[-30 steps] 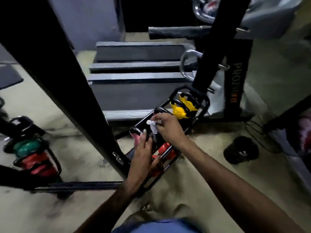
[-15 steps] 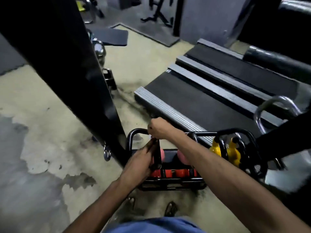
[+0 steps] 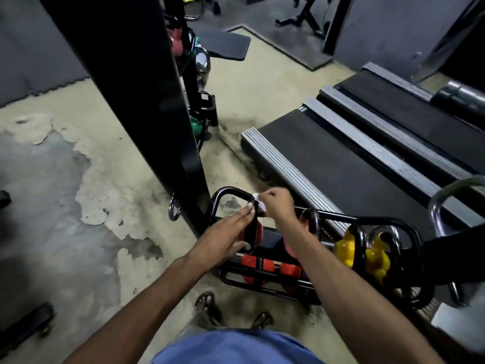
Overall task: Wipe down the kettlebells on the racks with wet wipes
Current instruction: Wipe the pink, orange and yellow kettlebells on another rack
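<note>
1. At the left end of the rack (image 3: 223, 196), the left hand (image 3: 225, 240) lies flat with straight fingers, bracing a pink kettlebell (image 3: 258, 230).
2. The right hand (image 3: 275, 206) pinches a white wipe (image 3: 258, 204) against the top of its handle.
3. Likely risk: hard rubbing tips the kettlebell off the rack, toward the sandalled feet (image 3: 207, 303) just in front.
4. On the rack: two pink kettlebells, two yellow (image 3: 343, 248), at least two red (image 3: 253, 261) beneath, and one wipe.
</note>
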The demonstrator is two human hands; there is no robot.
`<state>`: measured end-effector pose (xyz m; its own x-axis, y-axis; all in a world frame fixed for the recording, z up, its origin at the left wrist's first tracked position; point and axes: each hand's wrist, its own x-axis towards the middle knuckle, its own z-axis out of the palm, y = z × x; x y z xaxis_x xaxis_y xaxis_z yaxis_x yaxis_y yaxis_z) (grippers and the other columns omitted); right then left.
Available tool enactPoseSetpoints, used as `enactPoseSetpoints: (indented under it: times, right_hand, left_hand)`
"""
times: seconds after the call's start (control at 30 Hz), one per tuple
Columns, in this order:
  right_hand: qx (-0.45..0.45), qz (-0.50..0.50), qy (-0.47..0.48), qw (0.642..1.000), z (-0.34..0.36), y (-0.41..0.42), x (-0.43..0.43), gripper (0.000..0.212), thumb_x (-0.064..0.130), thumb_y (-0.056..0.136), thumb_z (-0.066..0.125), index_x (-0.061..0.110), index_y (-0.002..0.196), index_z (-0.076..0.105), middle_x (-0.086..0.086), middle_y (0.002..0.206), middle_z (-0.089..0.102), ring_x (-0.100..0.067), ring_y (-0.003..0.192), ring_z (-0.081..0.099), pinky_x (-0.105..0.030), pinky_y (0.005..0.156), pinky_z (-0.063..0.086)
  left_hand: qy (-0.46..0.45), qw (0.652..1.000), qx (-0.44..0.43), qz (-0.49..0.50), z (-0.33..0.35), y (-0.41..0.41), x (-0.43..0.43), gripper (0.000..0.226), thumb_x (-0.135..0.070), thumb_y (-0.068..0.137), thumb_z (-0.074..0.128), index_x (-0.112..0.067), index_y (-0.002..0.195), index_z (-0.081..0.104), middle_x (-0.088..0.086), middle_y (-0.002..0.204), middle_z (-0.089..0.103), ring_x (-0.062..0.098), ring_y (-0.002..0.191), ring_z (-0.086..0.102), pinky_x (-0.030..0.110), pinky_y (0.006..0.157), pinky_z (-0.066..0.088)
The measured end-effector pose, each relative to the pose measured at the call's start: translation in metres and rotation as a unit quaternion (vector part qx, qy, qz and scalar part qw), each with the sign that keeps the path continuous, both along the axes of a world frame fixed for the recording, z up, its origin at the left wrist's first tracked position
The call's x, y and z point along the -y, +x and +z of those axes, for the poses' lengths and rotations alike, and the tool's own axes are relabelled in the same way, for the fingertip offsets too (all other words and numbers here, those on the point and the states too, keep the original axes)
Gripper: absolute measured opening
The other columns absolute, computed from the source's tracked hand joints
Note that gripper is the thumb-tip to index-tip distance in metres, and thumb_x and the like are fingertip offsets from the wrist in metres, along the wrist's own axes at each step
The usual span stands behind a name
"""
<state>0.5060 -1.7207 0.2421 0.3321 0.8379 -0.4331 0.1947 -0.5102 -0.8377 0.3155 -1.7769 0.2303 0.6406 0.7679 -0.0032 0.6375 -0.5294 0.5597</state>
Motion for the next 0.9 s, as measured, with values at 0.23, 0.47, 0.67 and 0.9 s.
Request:
enactPoseSetpoints:
  times: [0.23,0.47,0.67,0.9]
  right_hand:
    - [-0.381,-0.233,-0.110,0.888,-0.018,-0.021,0.018,0.019,-0.001,0.092,0.053,0.006,0.076,0.058,-0.006,0.058,0.052,-0.015,0.042,0.049,-0.019,0.037,0.041]
    - [0.297,0.205,0.049,0.931,0.019,-0.022,-0.007,0.004,0.019,0.079,0.069,0.023,0.078,0.070,-0.005,0.093,0.068,-0.023,0.083,0.064,-0.029,0.064,0.044]
    - [0.532,0.523,-0.050,0.664,0.058,-0.055,-0.040,0.021,0.015,0.089,0.059,0.013,0.108,0.069,-0.005,0.091,0.060,-0.030,0.090,0.065,-0.032,0.064,0.046]
    - [0.512,0.391,0.027,0.764,0.041,-0.032,-0.030,0.011,0.011,0.083,0.061,0.007,0.088,0.070,-0.010,0.091,0.069,-0.032,0.087,0.068,-0.035,0.064,0.055]
  left_hand:
    - [-0.013,0.999,0.052,-0.009,-0.001,-0.002,-0.003,0.089,-0.026,0.086,0.081,-0.022,0.161,0.032,-0.014,0.169,0.017,-0.003,0.153,0.019,0.013,0.122,0.018]
    - [-0.089,0.987,0.132,-0.013,-0.008,-0.002,-0.002,0.096,0.007,0.079,0.067,-0.023,0.162,0.028,-0.011,0.169,0.019,0.001,0.155,0.018,0.014,0.122,0.016]
    - [-0.133,0.972,0.165,0.101,-0.030,0.001,0.019,0.063,-0.036,0.091,0.071,-0.029,0.149,0.049,-0.012,0.128,0.067,0.004,0.118,0.063,0.027,0.100,0.051]
    - [-0.105,0.988,0.094,0.066,-0.042,-0.009,0.022,0.042,-0.058,0.097,0.054,-0.026,0.117,0.071,-0.004,0.137,0.064,0.017,0.120,0.063,0.030,0.092,0.052]
